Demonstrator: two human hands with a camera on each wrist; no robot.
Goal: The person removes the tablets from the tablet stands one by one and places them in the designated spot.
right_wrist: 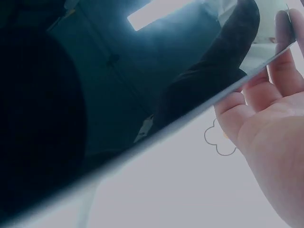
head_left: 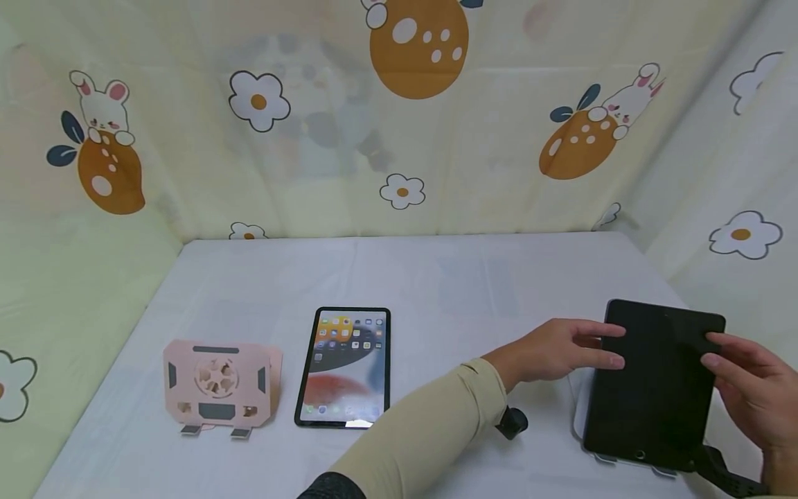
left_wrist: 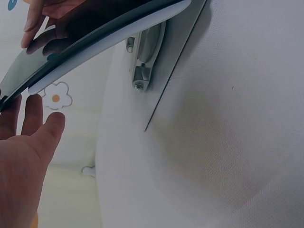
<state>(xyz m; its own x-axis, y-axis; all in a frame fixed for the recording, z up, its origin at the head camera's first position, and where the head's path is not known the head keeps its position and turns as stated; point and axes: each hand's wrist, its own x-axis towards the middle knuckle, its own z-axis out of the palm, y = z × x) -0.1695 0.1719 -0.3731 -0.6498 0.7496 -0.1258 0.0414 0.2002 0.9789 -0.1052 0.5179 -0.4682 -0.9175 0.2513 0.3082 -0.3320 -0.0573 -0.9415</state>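
At the right of the table, a dark-screened tablet (head_left: 651,388) stands tilted up between both hands. My left hand (head_left: 564,350) holds its left edge near the top, with two fingertips at the front of that edge. On the opposite edge, my right hand (head_left: 751,384) grips it; in the right wrist view, fingers (right_wrist: 259,90) wrap behind the rim. Under the tablet is a silver-grey stand (left_wrist: 147,57) with a hinged metal arm, mostly hidden in the head view. Whether the tablet rests on it, I cannot tell.
A lit tablet (head_left: 346,367) lies flat at the table's middle. To its left stands a pink folding stand (head_left: 218,384) with grey pads. A patterned curtain (head_left: 324,138) encloses the white table (head_left: 436,277) at the back and sides.
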